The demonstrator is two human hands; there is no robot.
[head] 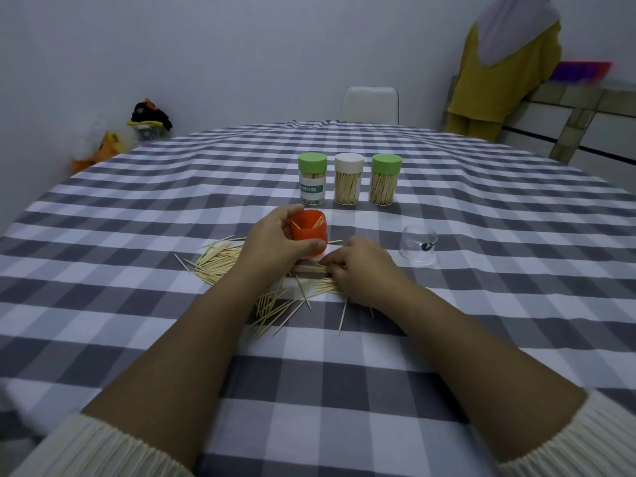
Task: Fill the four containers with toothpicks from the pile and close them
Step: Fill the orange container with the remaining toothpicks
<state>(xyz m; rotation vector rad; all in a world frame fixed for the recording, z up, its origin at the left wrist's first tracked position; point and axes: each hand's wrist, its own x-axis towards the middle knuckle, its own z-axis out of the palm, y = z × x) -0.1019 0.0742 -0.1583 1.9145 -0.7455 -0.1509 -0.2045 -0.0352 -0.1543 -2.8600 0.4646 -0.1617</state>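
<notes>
Toothpicks (311, 269) lie bunched crosswise under the right hand (361, 266), whose curled fingers pinch one end, long axis running left-right. Just up and left of them the left hand (275, 241) grips the orange container (308, 230), mouth open; I'd guess the bundle must be stood on end to drop in.

Wooden toothpicks (220, 263), matt cloth tablecloth (344, 390)

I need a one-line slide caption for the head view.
Left hand holds orange cup; right hand gathers toothpicks.
</notes>
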